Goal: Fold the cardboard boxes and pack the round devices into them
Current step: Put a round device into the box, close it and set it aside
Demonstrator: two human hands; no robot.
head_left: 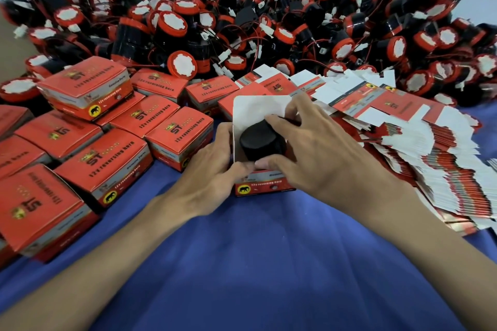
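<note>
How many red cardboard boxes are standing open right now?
1. The open red cardboard box sits centre, between the left hand and right hand, a black round device inside. Closed boxes at left might hide another.

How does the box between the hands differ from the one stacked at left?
The held box is open, white flap up; the stacked box is closed. The held box shows a black round device and sits on cloth; the stacked box sits on other boxes. Both are red with an elephant badge.
</note>
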